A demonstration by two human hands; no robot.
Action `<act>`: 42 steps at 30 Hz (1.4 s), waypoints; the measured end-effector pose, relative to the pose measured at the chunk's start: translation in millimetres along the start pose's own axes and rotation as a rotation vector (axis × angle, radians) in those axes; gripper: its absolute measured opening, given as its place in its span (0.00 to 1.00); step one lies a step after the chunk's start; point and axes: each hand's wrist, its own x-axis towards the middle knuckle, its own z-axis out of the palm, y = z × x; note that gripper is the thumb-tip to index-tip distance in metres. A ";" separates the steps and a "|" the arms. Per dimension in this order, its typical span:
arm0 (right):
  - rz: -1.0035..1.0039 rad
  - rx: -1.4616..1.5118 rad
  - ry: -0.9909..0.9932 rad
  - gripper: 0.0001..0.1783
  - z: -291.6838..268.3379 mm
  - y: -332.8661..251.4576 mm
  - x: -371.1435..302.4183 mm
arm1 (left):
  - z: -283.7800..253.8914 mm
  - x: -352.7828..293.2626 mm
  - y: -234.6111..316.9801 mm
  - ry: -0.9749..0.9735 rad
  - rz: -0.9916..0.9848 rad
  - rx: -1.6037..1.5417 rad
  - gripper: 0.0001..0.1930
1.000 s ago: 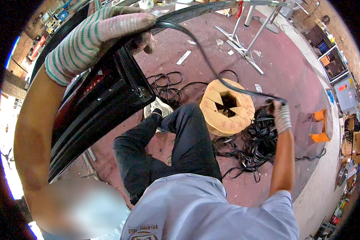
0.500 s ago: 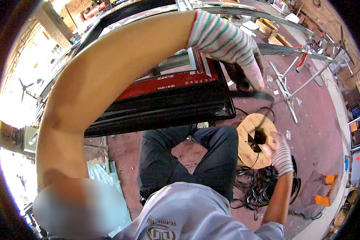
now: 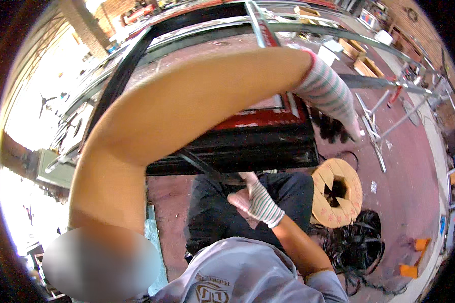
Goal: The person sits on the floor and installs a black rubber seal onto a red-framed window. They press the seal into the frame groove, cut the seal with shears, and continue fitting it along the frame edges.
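Note:
My left arm reaches across the black frame. My left hand, in a striped glove with dark fingers, hangs past the frame's right corner, fingers apart with nothing seen in them. My right hand, also in a striped glove, is above my lap and closed round the end of a black strip. From there the strip slants up to the left, along the near side of the black frame. A red band with pale markings lies along the frame's top. Part of the frame is hidden behind my left arm.
On the floor to the right stands a cardboard reel, with a heap of black strip beside it. Orange pieces lie farther right. Metal rails and a stand rise beyond the frame, near open cardboard boxes.
My right hand has left the cardboard reel and moved left to the black strip over my lap. The left hand has shifted right and down in view, and the dark strip near it is gone.

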 end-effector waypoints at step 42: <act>-0.442 -0.815 0.100 0.13 -26.5 -114.3 -49.1 | 1.2 -25.3 12.9 0.098 -0.031 0.047 0.31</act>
